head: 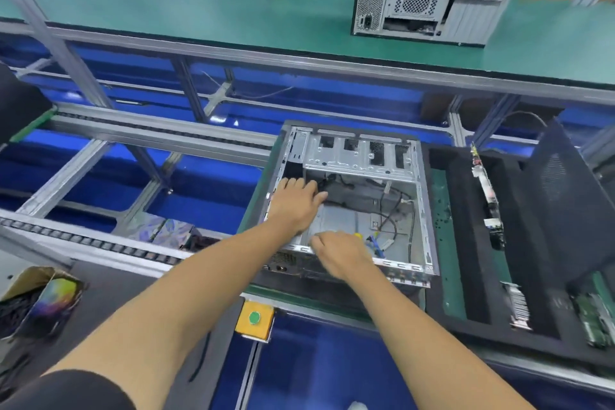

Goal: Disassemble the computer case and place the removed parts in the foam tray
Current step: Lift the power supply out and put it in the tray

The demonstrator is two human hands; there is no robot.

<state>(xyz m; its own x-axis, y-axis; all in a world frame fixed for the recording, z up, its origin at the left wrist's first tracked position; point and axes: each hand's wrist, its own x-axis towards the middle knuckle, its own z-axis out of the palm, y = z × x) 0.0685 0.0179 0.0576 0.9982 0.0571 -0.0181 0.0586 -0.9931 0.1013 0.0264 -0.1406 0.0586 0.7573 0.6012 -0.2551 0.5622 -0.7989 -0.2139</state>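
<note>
— While the computer case point(352, 200) lies on its side on the conveyor line with its open side facing up, where are the hands?

— Both are inside it or at its rim. The left hand point(296, 201) reaches over the case's left wall, fingers stretched fairly straight and flat toward the dark cables point(392, 210) in the middle. The right hand point(339, 253) sits at the near edge, knuckles up, fingers curled downward; whether it grips anything I cannot tell, since the fingertips are hidden.

— Are the hands together?

— Apart, the left farther in and the right nearer the body, with bare metal floor between them.

— Which way does the case run?

— Its long axis points away from the person and slightly right. The drive-bay bracket point(361, 151) with its cut-out slots is at the far end; the near end faces the yellow box with a green button point(254, 318).

— And the foam tray point(466, 243)?

— Just beside the case, on its right, black, with boards standing in its slots point(486, 190). A dark side panel point(565, 196) leans upright at its far right.
</note>
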